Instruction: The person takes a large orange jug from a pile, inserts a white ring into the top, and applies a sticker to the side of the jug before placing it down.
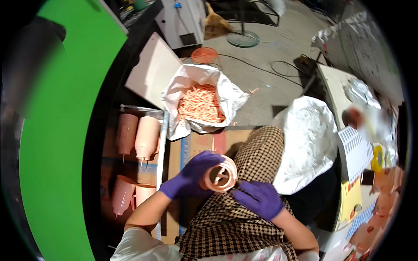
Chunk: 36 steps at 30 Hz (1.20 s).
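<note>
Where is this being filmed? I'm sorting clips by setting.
Probably a small factory or assembly workshop. A white sack of orange plastic sticks sits open on the concrete floor, identical pink plastic containers lie batched beside it, and gloved hands work on another container.

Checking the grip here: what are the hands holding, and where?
Left hand grips a peach plastic container around its side; right hand holds a thin tool at its rim.

A grey concrete floor (270, 82) fills the upper middle of the frame, crossed by black cables (257, 65). A round metal stand base (243, 39) is seen at the top centre, beside a white cabinet (180, 21). A large green panel (61, 130) covers the left side. Cardboard (196, 145) is laid at the centre.
</note>
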Motion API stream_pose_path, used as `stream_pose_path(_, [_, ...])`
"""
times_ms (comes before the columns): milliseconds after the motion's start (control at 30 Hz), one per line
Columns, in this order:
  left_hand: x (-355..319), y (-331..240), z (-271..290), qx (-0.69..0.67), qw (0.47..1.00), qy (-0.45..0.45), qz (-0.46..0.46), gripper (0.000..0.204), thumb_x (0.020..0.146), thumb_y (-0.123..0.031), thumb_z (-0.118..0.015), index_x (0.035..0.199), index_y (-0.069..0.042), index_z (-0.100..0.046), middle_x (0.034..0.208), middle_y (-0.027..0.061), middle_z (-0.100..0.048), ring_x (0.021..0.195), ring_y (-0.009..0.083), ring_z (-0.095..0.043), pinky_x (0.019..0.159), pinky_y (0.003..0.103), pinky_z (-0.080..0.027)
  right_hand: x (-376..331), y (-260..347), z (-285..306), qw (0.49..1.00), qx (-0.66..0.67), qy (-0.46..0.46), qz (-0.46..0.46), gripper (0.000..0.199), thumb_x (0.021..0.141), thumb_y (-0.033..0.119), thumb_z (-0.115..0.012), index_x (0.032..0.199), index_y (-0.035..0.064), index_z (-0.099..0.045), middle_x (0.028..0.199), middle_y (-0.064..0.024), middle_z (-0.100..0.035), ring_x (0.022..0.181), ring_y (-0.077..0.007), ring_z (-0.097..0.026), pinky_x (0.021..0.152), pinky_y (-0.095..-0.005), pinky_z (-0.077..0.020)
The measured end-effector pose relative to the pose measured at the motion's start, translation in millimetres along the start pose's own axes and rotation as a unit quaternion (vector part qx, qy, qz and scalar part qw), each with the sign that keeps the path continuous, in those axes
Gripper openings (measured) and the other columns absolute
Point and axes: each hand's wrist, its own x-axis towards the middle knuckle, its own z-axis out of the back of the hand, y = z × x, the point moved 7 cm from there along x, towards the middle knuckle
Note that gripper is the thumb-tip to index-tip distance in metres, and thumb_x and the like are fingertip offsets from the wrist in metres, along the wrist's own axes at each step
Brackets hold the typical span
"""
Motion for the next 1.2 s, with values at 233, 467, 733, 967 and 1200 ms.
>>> stream_pose_path(233, [77.0,-29.8,-42.2,0.099,0.988,0.026,-0.117,0.086,0.058,-0.034,-0.088,0.131,-0.005,-0.053,0.113,0.0149,-0.061,0.100,0.0355,-0.063,0.086,0.044,-0.053,-7.7,-37.0,-62.4,0.991,-0.065,-0.024,-0.118,0.038,0.085,0.035,-0.071,0.120,0.0217,-0.065,0.112,0.0021,-0.066,0.068,-0.0150,-0.063,0.055,-0.0303,-0.0515])
stream_pose_path(467, [68.8,-24.8,-51.8,0.144,0.979,0.021,-0.146,0.079,0.057,-0.035,-0.088,0.125,-0.008,-0.059,0.115,0.0084,-0.062,0.103,0.0276,-0.065,0.092,0.040,-0.054,-4.5,-54.1,-95.6,0.968,-0.059,0.082,-0.228,0.015,0.088,0.036,-0.066,0.091,0.0225,-0.071,0.069,-0.0054,-0.062,0.057,-0.0231,-0.065,0.050,-0.0377,-0.0510])
stream_pose_path(733, [98.4,-11.2,19.0,0.061,0.994,-0.090,-0.028,0.073,0.060,-0.028,-0.091,0.121,-0.003,-0.059,0.115,0.0134,-0.063,0.110,0.0312,-0.062,0.103,0.041,-0.046,24.6,-67.2,-23.1,0.940,0.219,0.041,-0.257,0.088,0.078,0.024,-0.080,0.151,0.0227,-0.032,0.103,-0.0168,-0.067,0.090,-0.0378,-0.067,0.077,-0.0459,-0.0548])
stream_pose_path(967, [100.4,-4.2,172.0,0.126,0.930,-0.344,-0.027,0.136,0.067,-0.020,-0.090,0.159,-0.007,0.010,0.141,0.0213,-0.050,0.128,0.0316,-0.053,0.111,0.043,-0.039,-102.4,-140.4,63.4,0.925,-0.204,0.105,-0.303,0.022,0.086,0.016,-0.061,0.105,0.0223,-0.071,0.112,-0.0036,-0.063,0.100,-0.0249,-0.063,0.079,-0.0380,-0.0511])
stream_pose_path(1200, [90.8,0.2,88.3,0.052,0.974,-0.218,0.011,0.112,0.066,-0.028,-0.092,0.147,-0.003,-0.019,0.134,0.0140,-0.055,0.123,0.0276,-0.055,0.110,0.041,-0.038,-164.5,-176.9,28.8,0.906,-0.251,0.230,-0.252,0.010,0.085,0.021,-0.063,0.093,0.0191,-0.068,0.106,-0.0025,-0.060,0.099,-0.0235,-0.060,0.080,-0.0395,-0.0494])
